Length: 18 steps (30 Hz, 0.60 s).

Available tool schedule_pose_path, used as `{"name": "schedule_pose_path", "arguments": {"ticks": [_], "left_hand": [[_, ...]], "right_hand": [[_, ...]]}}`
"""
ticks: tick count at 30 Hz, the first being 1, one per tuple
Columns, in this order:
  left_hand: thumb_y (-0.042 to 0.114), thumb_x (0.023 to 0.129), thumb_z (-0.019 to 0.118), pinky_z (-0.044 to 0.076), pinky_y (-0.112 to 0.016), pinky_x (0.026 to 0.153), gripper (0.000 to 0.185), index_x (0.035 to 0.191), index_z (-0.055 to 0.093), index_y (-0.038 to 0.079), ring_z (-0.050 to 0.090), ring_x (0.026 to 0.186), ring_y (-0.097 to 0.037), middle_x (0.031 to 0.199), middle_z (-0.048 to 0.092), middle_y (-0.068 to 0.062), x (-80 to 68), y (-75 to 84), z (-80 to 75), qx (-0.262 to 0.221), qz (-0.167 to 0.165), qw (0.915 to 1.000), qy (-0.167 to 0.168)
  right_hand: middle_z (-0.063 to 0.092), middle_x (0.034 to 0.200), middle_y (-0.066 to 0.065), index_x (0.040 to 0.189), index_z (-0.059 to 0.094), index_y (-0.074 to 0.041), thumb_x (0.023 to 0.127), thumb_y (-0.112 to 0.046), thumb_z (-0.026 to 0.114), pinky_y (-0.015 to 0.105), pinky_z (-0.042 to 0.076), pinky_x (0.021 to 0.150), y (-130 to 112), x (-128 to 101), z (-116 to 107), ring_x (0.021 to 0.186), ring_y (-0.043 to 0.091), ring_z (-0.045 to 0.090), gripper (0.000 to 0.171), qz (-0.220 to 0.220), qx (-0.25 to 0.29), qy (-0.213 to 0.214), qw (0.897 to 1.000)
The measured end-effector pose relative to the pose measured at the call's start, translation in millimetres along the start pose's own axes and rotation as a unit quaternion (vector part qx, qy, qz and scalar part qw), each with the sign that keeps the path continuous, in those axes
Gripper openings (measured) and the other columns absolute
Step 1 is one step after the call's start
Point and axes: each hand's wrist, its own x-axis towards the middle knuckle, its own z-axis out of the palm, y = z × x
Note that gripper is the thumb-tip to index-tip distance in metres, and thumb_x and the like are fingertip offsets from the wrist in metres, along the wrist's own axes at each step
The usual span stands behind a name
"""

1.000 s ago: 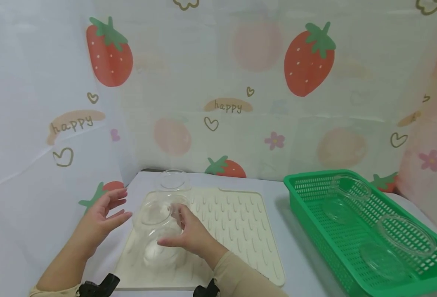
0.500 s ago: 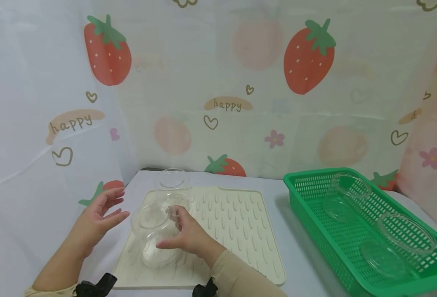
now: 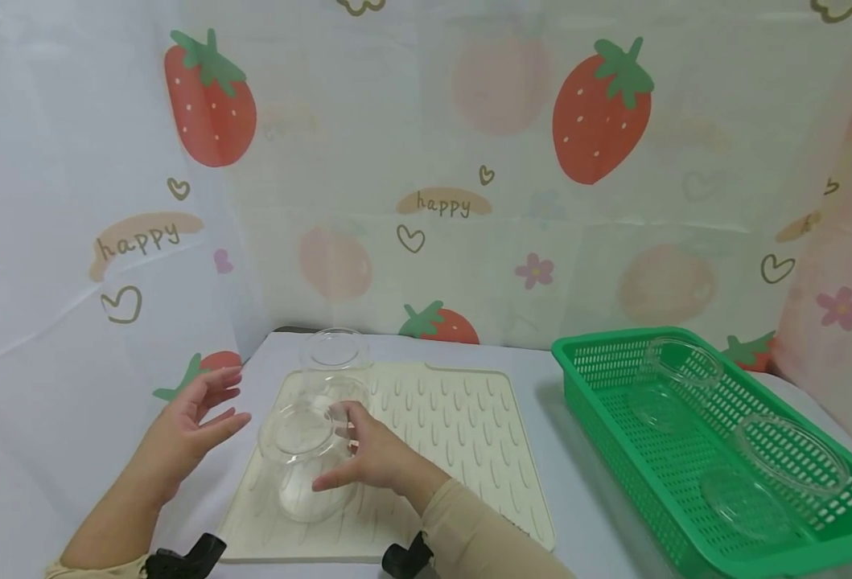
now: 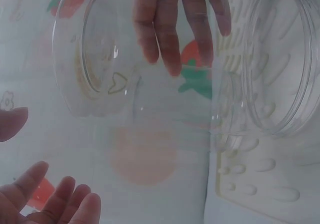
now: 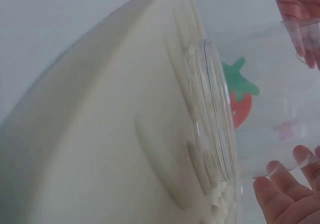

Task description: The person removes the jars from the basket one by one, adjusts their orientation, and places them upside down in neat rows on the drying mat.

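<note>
On the cream ridged mat, near its left side, stands a clear jar with a round ringed top. My right hand holds it, thumb at the near side and fingers reaching round the far side. In the right wrist view the jar has its ringed lower end at the mat, and fingertips meet its wall. My left hand hovers at the left, fingers spread, apart from the jar. A second clear jar stands just behind, partly overlapped by the first.
A green basket stands at the right, with two clear jars in it. A patterned cloth with strawberries hangs behind the white table and down the sides. Black wrist mounts show at the bottom.
The near jar's top has come slightly down and towards me, the right hand shifting a little with it. The left hand has drawn back slightly.
</note>
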Motion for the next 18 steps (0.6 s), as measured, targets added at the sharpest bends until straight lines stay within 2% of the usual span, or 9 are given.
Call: {"name": "schedule_pose_path", "arguments": {"ticks": [9, 14, 18], "left_hand": [[0.005, 0.087, 0.061, 0.041, -0.009, 0.087, 0.056, 0.135, 0.033, 0.001, 0.042, 0.111, 0.005, 0.124, 0.041, 0.011, 0.6, -3.5, -1.0, -0.001, 0.003, 1.0000, -0.003], [0.005, 0.087, 0.061, 0.041, -0.009, 0.087, 0.055, 0.135, 0.034, 0.001, 0.042, 0.110, 0.005, 0.123, 0.042, 0.012, 0.7, -4.4, -1.5, -0.003, 0.004, 1.0000, -0.001], [0.003, 0.086, 0.060, 0.041, -0.009, 0.087, 0.055, 0.134, 0.033, -0.002, 0.043, 0.110, 0.005, 0.123, 0.042, 0.012, 0.5, -4.3, -2.0, -0.006, 0.007, 1.0000, 0.000]], "right_hand": [[0.044, 0.133, -0.009, 0.125, 0.038, -0.034, 0.060, -0.021, 0.086, 0.031, 0.039, 0.098, 0.7, -1.9, -0.1, 0.123, 0.017, 0.044, 0.082, 0.008, 0.000, -0.002, 1.000], [0.042, 0.135, -0.006, 0.131, 0.038, -0.024, 0.061, -0.018, 0.086, 0.032, 0.038, 0.099, 1.5, -2.2, -3.4, 0.124, 0.019, 0.043, 0.085, 0.006, 0.011, 0.000, 1.000], [0.040, 0.136, -0.008, 0.133, 0.037, -0.020, 0.062, -0.016, 0.085, 0.033, 0.036, 0.102, 0.0, -2.5, -9.3, 0.125, 0.020, 0.041, 0.086, -0.005, 0.016, -0.001, 1.000]]}}
